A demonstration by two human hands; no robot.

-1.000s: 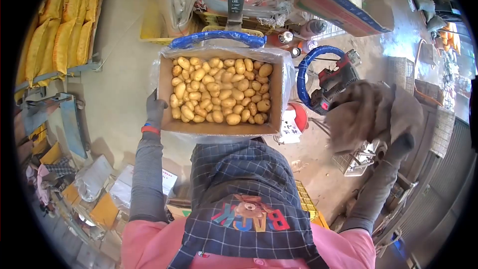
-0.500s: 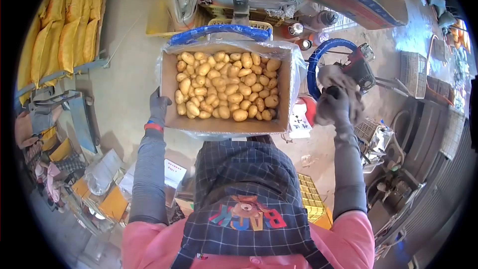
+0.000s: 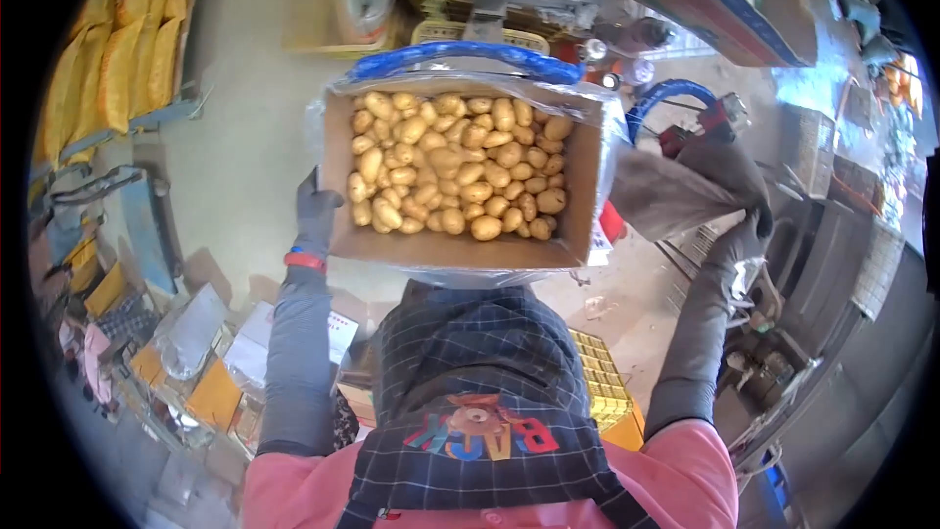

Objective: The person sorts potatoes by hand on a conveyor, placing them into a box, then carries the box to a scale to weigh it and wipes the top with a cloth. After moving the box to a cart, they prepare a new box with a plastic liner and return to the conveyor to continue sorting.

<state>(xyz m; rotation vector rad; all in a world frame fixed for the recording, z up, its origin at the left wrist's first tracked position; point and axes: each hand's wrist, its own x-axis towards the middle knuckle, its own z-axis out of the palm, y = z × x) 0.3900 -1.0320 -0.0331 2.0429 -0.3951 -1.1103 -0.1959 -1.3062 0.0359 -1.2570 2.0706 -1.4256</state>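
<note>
A cardboard box [image 3: 465,253] lined with clear plastic stands in front of me, full of yellow potatoes [image 3: 460,162]. My left hand [image 3: 317,214], in a dark glove with a red band at the wrist, grips the box's left side; part of its fingers is hidden against the wall. Out to the right, my right hand [image 3: 752,235] is closed on one end of a grey-brown cloth [image 3: 676,191]. The cloth stretches toward the box's right wall, with its near end close to that wall.
A blue-wrapped bar [image 3: 465,59] curves behind the box. Yellow sacks [image 3: 122,69] are stacked at the far left. A red and black power tool [image 3: 720,122] sits at the right, near a blue ring. A yellow crate [image 3: 599,372] stands by my right side, and cardboard pieces [image 3: 215,397] lie at left.
My right hand has moved right and down. The cloth, bunched in it before, is now spread out toward the box. My left hand stays at the box's left side.
</note>
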